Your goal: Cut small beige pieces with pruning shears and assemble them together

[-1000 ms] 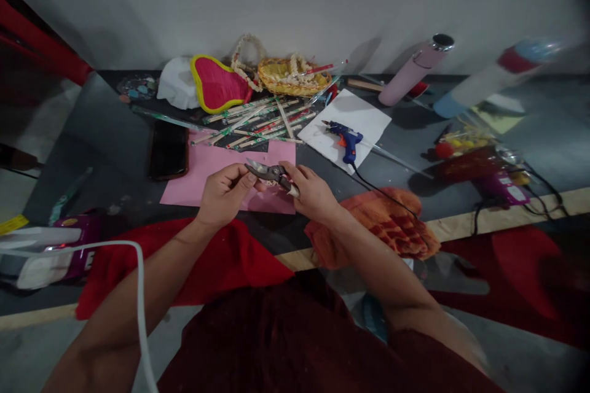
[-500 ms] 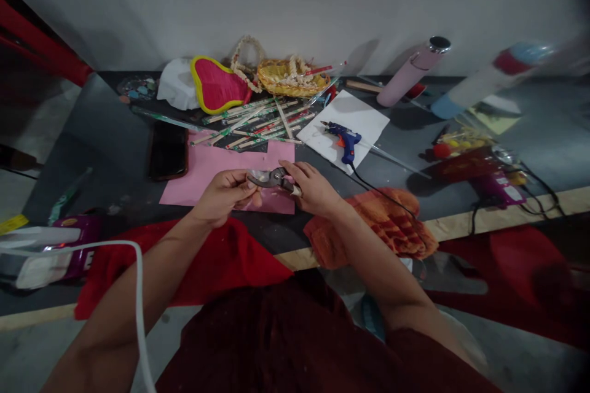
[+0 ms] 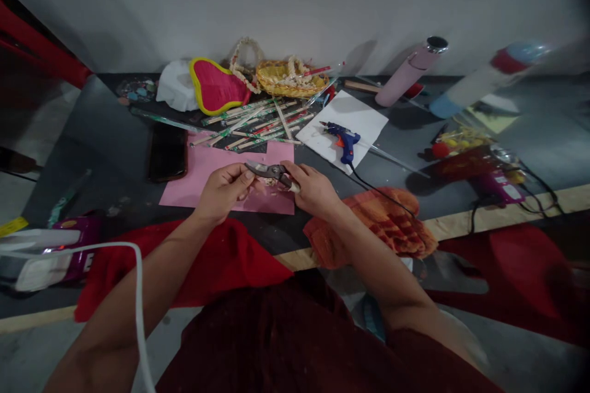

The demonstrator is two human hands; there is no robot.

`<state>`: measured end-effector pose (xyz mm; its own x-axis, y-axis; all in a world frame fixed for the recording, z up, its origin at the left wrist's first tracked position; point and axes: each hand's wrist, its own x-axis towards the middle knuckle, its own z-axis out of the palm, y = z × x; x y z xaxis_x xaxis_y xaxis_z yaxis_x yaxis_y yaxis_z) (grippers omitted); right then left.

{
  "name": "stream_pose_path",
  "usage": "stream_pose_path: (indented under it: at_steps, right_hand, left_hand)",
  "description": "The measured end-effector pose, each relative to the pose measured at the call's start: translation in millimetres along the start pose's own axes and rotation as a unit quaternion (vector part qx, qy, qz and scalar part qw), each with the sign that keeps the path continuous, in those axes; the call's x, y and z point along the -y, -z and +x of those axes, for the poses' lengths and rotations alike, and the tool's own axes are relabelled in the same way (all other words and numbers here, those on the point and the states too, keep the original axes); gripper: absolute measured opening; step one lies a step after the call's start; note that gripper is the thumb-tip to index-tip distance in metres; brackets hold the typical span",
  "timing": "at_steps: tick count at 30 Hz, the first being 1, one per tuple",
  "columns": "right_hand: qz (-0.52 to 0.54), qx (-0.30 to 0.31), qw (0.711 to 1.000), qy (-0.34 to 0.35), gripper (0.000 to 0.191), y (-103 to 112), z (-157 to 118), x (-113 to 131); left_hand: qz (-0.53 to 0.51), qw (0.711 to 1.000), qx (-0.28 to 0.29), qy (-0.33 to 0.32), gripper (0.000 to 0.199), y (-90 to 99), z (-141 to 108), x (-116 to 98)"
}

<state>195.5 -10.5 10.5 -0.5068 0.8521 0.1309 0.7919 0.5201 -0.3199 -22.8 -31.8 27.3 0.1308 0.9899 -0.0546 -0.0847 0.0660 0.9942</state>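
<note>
Pruners (image 3: 266, 170) are shifting tip-up, giving the work a clearer view of pale bits (image 3: 270, 182) over the pink sheet (image 3: 203, 166); right hand (image 3: 316, 190) is gripping their handles, left hand (image 3: 224, 191) is curling beside the blade tip, grasp untellable.

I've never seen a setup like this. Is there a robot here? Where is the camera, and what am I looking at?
No robot here, just a person's bare hands. The camera is worn on the head, looking forward and down. The right hand grips dark metal hand shears; the left hand is at the blade end, but whether it pinches something small is unclear. Beneath is a pink paper sheet on a dark grey table. Around it lie a black phone, thin wooden sticks in clear wrappers, a yellow woven basket and a blue glue gun on a square white board.
</note>
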Motion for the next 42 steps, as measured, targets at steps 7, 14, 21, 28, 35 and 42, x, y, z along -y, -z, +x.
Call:
stream_pose_path:
  at_steps: [7, 14, 21, 28, 35, 42]
  right_hand:
    - [0.036, -0.017, 0.999, -0.003, 0.055, -3, 3, -9]
    - [0.053, -0.007, 0.998, 0.040, 0.062, -2, 4, -15]
    - [0.025, -0.009, 0.999, 0.038, 0.055, 2, 0, -9]
    - [-0.016, 0.026, 0.999, -0.016, 0.049, 7, -1, -2]
    - [-0.004, 0.014, 1.000, -0.010, 0.055, 2, 3, -7]
    - [0.027, 0.017, 0.999, 0.040, 0.061, -2, 3, -16]
  left_hand:
    - [0.228, 0.967, -0.065, -0.099, 0.019, -0.4, -1, 2]
    - [0.021, 0.999, 0.037, 0.023, 0.024, 6.5, 0, 3]
    - [-0.098, 0.984, 0.089, 0.122, 0.029, 6.4, -2, -5]
    - [-0.013, 0.999, 0.017, 0.049, 0.028, 0.4, -1, 0]
    - [0.219, 0.973, -0.035, -0.061, 0.025, -0.9, -2, 1]
    - [-0.015, 0.992, 0.078, 0.097, 0.031, 3.6, -3, -4]
